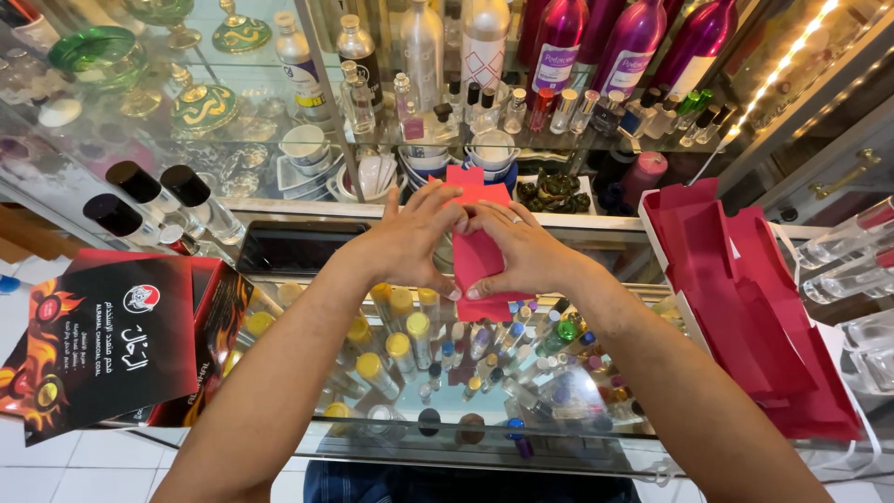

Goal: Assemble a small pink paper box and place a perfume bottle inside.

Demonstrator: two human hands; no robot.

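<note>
Bare forearms reach out over the glass counter (279, 368), meeting at a small red paper box (477, 251). Left hand (410, 244) and right hand (526, 250) each curl partly closed around it, thumbs pressed against its lower edge and fingers over the top, seemingly to keep the folded sides together. Beyond the right hand lies a stack of flat red card (745, 307); beside the left forearm, a black flame-printed carton (98, 345).

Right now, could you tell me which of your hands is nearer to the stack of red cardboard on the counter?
Right. The right hand is beside the stack of red cardboard; the left hand is farther away.
</note>
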